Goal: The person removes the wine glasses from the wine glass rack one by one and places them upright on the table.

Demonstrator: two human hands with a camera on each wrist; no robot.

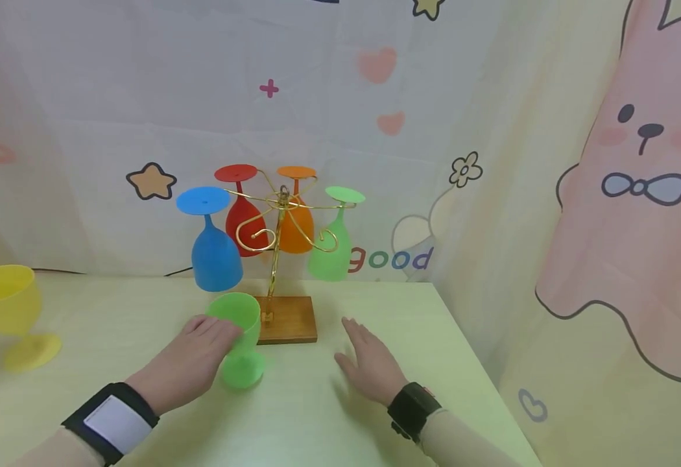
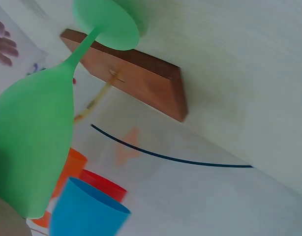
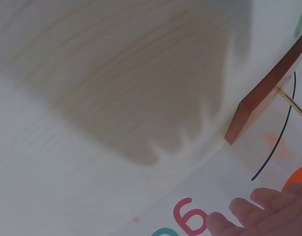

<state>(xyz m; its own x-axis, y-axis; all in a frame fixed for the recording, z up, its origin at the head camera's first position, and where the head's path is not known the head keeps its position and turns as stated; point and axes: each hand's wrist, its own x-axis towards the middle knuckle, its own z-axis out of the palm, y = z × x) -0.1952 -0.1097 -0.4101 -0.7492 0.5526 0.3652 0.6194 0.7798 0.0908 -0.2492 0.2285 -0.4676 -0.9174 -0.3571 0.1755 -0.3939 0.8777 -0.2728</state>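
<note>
Fingers of the left hand (image 1: pixel 185 363) lie against the green cup (image 1: pixel 250 331), left of lower centre; whether they pinch it, I cannot tell. The right hand (image 1: pixel 372 363) has straight fingers, thumb apart. Four cups (image 1: pixel 216 256) hang inverted, presumably because the gold rack (image 1: pixel 275 259) catches their feet.

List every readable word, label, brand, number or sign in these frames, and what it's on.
"good": multicoloured letters on the backdrop, head view; right wrist view catches only part of it, rotated.
"+": pink sign, same backdrop, head view.
Dark mark, head view's top edge: cut off, unreadable.
No brands or numbers readable; nothing legible on the left wristband's white patch or the green goblet at the left hand.
</note>
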